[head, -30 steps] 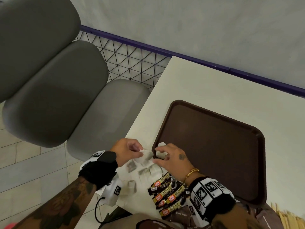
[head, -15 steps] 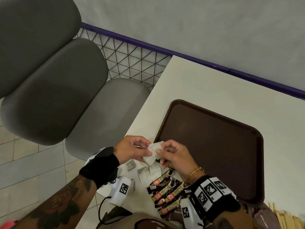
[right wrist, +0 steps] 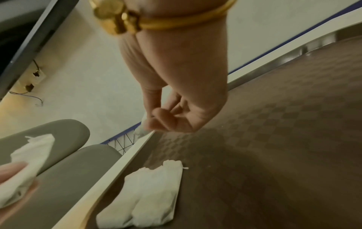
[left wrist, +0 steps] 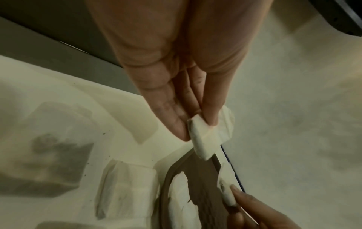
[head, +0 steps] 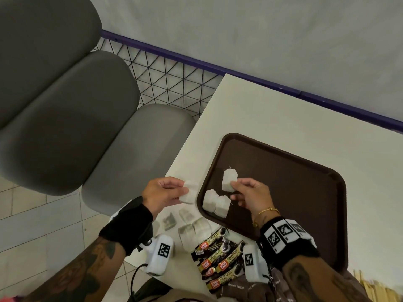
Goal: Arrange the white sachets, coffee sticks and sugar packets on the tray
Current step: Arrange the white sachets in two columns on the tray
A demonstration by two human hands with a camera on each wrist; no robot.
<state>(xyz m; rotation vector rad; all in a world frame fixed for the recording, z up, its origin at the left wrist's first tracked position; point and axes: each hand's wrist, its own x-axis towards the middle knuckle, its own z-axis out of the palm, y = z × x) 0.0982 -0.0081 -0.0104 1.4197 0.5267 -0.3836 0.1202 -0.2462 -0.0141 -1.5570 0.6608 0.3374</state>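
Sachets on tray: two (head: 216, 202), side by side at the brown tray's (head: 305, 192) 8 o'clock corner.
Sachets held: two; left hand (head: 161, 194) pinches one (head: 189, 192), right hand (head: 250, 196) pinches another (head: 229, 180).
Coffee sticks: about four (head: 220, 260), off the tray at 6 o'clock.
Open room: tray bare from 12 to 4 o'clock.

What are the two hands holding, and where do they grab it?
Each holds one white sachet. The left hand pinches its sachet by the near side edge. The right hand pinches its sachet by a lower corner, above the brown tray.
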